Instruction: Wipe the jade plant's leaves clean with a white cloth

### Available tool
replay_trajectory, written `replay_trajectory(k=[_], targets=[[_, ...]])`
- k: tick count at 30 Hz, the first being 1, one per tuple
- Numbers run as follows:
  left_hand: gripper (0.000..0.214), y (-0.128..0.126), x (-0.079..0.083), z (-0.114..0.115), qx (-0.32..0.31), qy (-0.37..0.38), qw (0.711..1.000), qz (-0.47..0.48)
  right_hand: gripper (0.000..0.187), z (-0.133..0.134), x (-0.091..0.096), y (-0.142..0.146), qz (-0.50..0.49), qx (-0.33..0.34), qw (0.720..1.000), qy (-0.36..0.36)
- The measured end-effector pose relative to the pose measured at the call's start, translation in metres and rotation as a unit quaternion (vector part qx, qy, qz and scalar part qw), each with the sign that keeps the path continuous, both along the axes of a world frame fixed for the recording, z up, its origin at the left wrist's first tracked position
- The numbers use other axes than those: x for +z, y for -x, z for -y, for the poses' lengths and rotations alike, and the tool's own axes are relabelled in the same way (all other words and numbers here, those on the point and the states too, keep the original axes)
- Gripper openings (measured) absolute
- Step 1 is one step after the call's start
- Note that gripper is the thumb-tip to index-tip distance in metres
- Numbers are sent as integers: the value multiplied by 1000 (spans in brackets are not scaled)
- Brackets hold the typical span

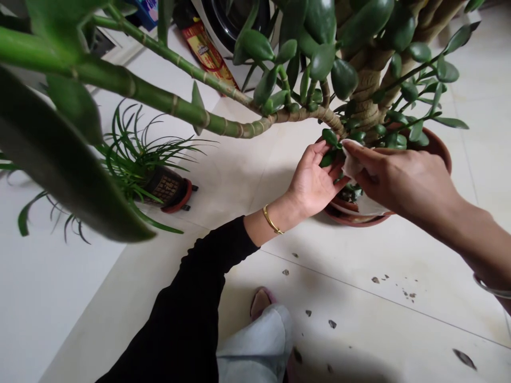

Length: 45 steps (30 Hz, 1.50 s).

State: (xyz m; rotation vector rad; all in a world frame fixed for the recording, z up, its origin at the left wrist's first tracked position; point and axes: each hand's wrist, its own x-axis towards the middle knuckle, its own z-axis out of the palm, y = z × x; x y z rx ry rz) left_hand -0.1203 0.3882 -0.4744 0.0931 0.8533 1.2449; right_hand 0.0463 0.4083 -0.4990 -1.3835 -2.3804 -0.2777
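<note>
A jade plant with thick oval leaves (319,58) grows from a brown-red pot (441,151) on the pale tiled floor. My left hand (313,181), palm up with fingers spread, supports a low leaf (330,137) from below. My right hand (399,178) pinches a small white cloth (351,159) and presses it on the leaves just above the left palm. A gold bangle sits on my left wrist (272,219), at the end of a black sleeve.
Long green bamboo-like stalks (167,101) cross the upper left. A small grassy plant in a dark pot (167,189) stands to the left. Dry leaf bits (375,279) lie scattered on the floor. My knee and slipper (261,303) are at the bottom centre.
</note>
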Motion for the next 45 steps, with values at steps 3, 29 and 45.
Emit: replay_trajectory(k=[3, 29, 45], targets=[[20, 1, 0, 0, -11, -10, 1000, -5, 53, -1, 2, 2, 1, -26, 999, 18], [12, 23, -13, 15, -65, 11, 996, -60, 68, 12, -2, -13, 24, -32, 984, 173], [12, 11, -27, -22, -50, 19, 998, 10, 67, 2, -23, 5, -44, -5, 984, 175]])
